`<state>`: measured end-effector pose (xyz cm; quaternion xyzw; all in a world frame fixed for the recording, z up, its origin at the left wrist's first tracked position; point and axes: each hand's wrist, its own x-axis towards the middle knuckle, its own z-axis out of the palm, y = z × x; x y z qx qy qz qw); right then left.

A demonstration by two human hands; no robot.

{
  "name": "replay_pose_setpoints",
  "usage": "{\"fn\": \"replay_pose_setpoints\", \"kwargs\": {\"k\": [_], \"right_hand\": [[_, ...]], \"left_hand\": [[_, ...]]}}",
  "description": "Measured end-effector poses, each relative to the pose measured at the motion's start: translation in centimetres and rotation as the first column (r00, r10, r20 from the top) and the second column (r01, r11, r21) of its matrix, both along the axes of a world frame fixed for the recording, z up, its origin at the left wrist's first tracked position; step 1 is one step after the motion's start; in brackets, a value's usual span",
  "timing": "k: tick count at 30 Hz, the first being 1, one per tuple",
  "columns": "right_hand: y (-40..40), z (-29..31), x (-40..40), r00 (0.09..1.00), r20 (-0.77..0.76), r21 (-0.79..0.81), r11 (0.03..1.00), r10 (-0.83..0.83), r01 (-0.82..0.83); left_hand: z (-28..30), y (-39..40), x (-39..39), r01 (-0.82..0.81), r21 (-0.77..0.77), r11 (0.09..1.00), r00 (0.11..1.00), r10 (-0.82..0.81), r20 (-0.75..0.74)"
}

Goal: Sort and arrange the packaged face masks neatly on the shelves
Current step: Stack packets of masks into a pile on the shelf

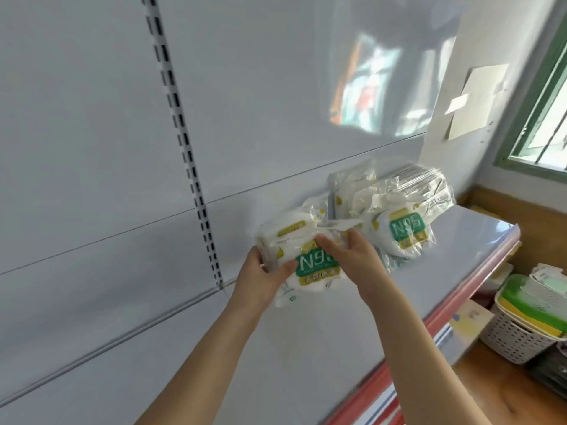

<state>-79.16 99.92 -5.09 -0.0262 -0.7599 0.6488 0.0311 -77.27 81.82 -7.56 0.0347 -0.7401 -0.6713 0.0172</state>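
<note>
Holding a bundle of mask packs (302, 262) just above the white shelf (306, 348), the person has both hands on it — the left hand (264, 279) wraps the bundle's left end, thumb across the printed front and fingers curled behind, while the right hand (352, 256) pinches its upper right edge where the plastic gathers. The bundle's long side runs left to right between the two hands, green label facing the camera, and it looks to be several packs pressed together.

Behind and to the right, touching the back panel (122, 148), sits a loose pile of packs (395, 210) — some upright, one tipped forward with its label showing. The held bundle lies just left of that pile, so the right hand is the nearer one to it. Judging from this, the bundle will likely be stood against the panel beside the pile.
</note>
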Motion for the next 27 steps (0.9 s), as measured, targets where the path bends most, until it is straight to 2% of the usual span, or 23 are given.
{"fn": "replay_pose_setpoints", "kwargs": {"k": [2,4,6,10,13,18,24,27], "right_hand": [[1.5,0.4,-2.7,0.998,-0.053,0.175,0.984,-0.022,0.031],[2.4,-0.2,-3.9,0.993,-0.085,0.403,0.908,-0.082,0.109],[2.7,-1.9,-3.5,0.983,-0.113,0.486,0.855,-0.144,0.181],[2.4,-5.1,-3.6,0.998,0.037,0.451,0.892,-0.05,0.028],[2.4,-5.3,-4.3,0.998,-0.011,0.353,0.933,-0.068,0.068],[3.0,-4.8,-4.4,0.991,-0.033,0.372,0.919,-0.126,0.129],[3.5,-5.2,-3.9,0.978,-0.098,0.386,0.899,-0.185,0.209],[2.9,-5.3,-3.5,0.962,-0.187,0.362,0.896,-0.199,0.256]], "left_hand": [[-0.7,1.9,-2.9,-0.096,-0.081,0.992,0.995,0.094,-0.029],[-2.0,3.3,-4.5,-0.205,-0.125,0.971,0.979,0.202,-0.036],[-3.5,4.1,-5.2,-0.268,-0.175,0.948,0.963,0.268,-0.023],[-3.8,5.3,-5.7,-0.3,-0.193,0.934,0.953,0.302,-0.02],[-3.3,6.0,-6.6,-0.241,-0.133,0.961,0.969,0.246,0.027],[-3.2,7.7,-7.7,-0.132,-0.152,0.98,0.987,0.144,0.074],[-3.9,9.1,-7.8,-0.106,-0.419,0.902,0.992,0.125,0.018],[-4.2,9.5,-8.2,-0.086,-0.57,0.817,0.996,0.093,-0.017]]}}
